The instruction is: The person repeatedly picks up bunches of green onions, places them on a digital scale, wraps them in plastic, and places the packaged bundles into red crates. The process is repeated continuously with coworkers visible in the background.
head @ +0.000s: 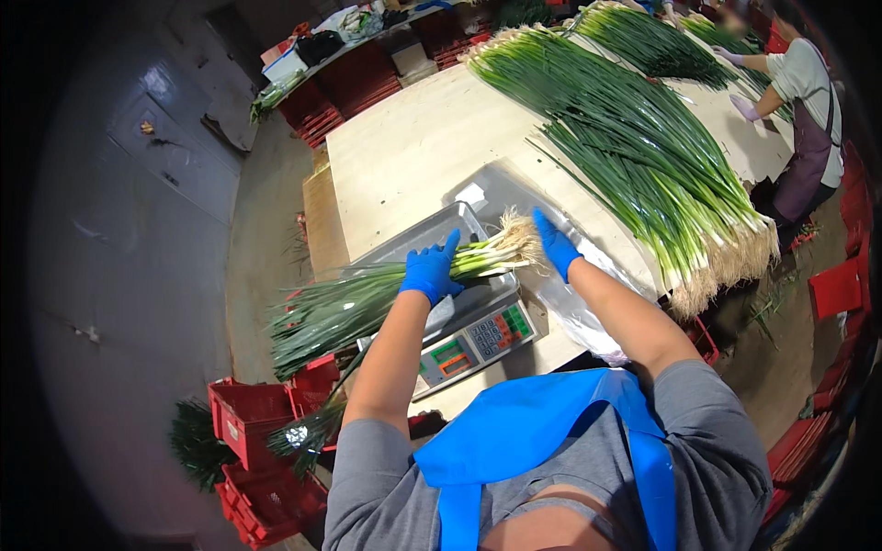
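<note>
A bunch of green onions (344, 293) lies across the metal pan (406, 242) of a digital weighing scale (475, 344), its leaves hanging past the pan's left side. My left hand (428, 271), in a blue glove, rests over the stalks with the fingers spread; whether it grips them is hard to tell. On the other side my right hand (557, 241), also gloved in blue, is held flat beside the pale roots (520, 241), fingers extended and holding nothing. Clear plastic film (586, 282) lies under and beside my right hand.
A large pile of green onions (620, 138) covers the right of the pale table (413, 158). Red plastic crates (258, 413) stand at lower left. Across the table, at upper right, a person in an apron (806, 131) reaches over more onions (648, 45). A cluttered bench (358, 41) stands behind.
</note>
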`<state>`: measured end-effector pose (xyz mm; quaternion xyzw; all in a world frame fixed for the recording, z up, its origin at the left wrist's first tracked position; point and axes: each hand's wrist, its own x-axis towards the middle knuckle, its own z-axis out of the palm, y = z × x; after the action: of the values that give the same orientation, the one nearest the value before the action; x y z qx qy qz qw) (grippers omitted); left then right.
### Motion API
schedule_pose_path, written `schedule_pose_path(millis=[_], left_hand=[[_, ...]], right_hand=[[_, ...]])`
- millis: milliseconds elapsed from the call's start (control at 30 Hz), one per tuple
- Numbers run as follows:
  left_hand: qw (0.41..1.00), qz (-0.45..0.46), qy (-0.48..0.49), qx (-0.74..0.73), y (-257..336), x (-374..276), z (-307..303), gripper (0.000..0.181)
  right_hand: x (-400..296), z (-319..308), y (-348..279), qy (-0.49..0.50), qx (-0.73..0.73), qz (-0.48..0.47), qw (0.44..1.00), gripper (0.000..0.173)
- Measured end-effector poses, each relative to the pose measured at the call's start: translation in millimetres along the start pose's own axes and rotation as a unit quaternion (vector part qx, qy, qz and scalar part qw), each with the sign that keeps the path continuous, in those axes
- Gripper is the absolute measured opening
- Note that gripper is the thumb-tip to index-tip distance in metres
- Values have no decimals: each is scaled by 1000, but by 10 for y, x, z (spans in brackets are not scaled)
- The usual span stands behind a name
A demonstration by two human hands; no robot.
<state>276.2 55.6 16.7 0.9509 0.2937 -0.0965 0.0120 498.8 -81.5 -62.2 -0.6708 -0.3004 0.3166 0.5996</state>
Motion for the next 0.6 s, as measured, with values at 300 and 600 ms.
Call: schedule_pose_path(millis=[300, 600], left_hand=[[989, 50, 98, -99, 62, 160, 248, 39], [969, 65, 168, -167, 885, -239, -524, 77]], right_hand=[[-694, -325, 66, -455, 170, 163, 859, 47], [-923, 498, -855, -230, 413, 114, 874, 69]])
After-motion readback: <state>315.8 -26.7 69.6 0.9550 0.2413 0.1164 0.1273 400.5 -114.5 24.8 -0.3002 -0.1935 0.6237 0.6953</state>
